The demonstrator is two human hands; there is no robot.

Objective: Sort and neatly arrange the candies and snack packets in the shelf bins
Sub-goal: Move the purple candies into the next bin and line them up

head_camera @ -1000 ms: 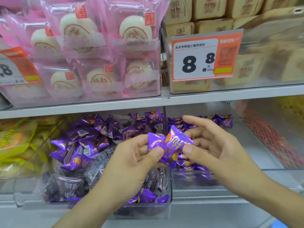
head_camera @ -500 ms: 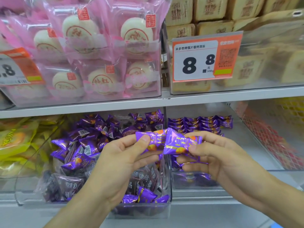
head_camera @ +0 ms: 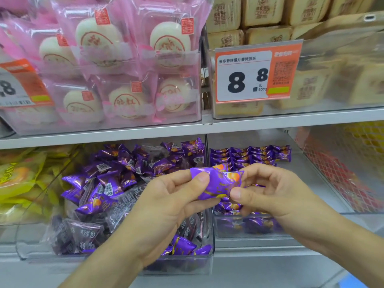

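Observation:
Both hands hold purple candy packets in front of the lower shelf. My left hand pinches the packets' left end between thumb and fingers. My right hand pinches their right end. Behind my left hand, a clear bin holds a loose heap of purple candies mixed with dark packets. The clear bin to the right holds purple candies in neat rows, partly hidden by my right hand.
Yellow snack packets fill the lower left bin. A red mesh-patterned bin stands at the lower right. On the upper shelf are pink-wrapped round cakes, tan square pastries and an 8.8 price tag.
The packets went from upright between my hands to lying level. My hands rose slightly and my right fingers closed round the packets' right end.

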